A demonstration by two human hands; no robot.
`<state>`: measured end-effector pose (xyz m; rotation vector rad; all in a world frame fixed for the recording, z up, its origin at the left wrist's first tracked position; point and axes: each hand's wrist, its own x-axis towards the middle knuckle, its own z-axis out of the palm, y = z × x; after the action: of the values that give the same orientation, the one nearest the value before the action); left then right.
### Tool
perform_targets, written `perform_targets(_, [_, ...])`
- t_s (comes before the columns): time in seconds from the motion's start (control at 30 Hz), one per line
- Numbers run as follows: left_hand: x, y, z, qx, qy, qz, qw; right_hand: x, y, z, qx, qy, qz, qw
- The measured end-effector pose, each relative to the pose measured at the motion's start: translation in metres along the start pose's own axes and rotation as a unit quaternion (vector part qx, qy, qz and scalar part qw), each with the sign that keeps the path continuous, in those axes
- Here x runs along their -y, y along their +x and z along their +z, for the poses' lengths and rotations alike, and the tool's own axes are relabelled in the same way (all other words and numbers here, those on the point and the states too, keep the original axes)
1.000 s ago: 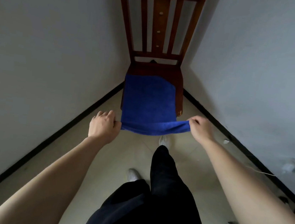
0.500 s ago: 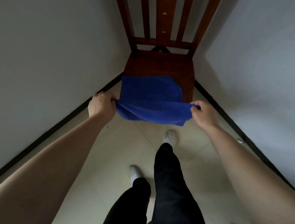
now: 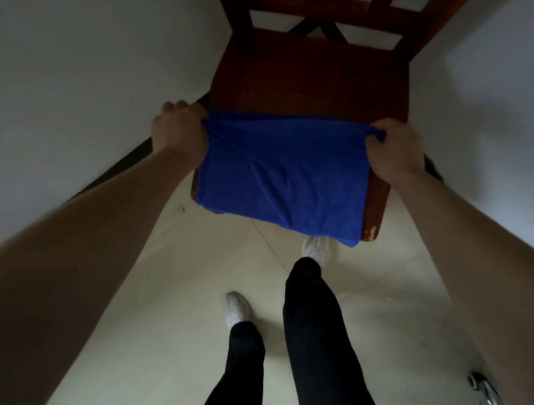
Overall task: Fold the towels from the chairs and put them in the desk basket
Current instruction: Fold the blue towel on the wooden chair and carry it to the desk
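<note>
Only one view is given, so nothing is shared. The scene is looked at from head height, wide-angle, aimed forward and steeply down. The chair (image 3: 311, 76) and blue towel (image 3: 282, 177) are framed close up, centre-top; the floor (image 3: 180, 292) and legs (image 3: 319, 343) are caught below.

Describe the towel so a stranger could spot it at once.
Find the dark wooden chair standing in the corner between two pale walls. On the front half of its seat lies the towel, its far corners gripped by the left hand and the right hand. It is the only bright blue thing in view.
</note>
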<state>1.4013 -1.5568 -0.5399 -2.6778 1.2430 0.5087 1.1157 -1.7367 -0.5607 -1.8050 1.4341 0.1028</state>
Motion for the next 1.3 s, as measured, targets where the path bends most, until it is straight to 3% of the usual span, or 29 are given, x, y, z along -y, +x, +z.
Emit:
perform_targets(0.17, [-0.002, 0.025, 0.028, 0.078, 0.074, 0.04, 0.993, -0.007, 0.029, 0.013, 0.057, -0.109, -0.064, 0.99])
perform_targets(0.33, [-0.006, 0.015, 0.038, 0.033, -0.004, 0.081, 0.996, -0.005, 0.025, 0.015, 0.077, -0.107, -0.15, 0.98])
perform_targets(0.4, [-0.006, 0.008, 0.037, 0.031, 0.0, 0.07, 0.997, -0.004, 0.021, 0.014, 0.121, -0.108, -0.151, 0.975])
perform_targets(0.53, [-0.003, 0.008, 0.032, 0.133, 0.153, 0.065, 0.977, -0.004, 0.023, 0.013, 0.219, -0.219, -0.096, 0.946])
perform_targets(0.63, [0.002, 0.017, 0.033, 0.13, 0.192, 0.06, 0.971, -0.009, 0.029, 0.013, 0.166, -0.208, -0.082, 0.96])
perform_targets(0.77, [0.006, 0.027, 0.04, 0.048, 0.178, 0.107, 0.977, -0.015, 0.04, 0.017, 0.083, -0.227, -0.156, 0.958])
perform_targets(0.97, [0.007, 0.035, 0.051, 0.048, 0.089, 0.18, 0.978, -0.002, 0.051, 0.027, 0.14, -0.225, -0.293, 0.919])
perform_targets(1.3, [0.009, 0.024, 0.032, 0.055, 0.045, 0.159, 0.985, -0.002, 0.043, 0.001, 0.15, -0.223, -0.275, 0.923])
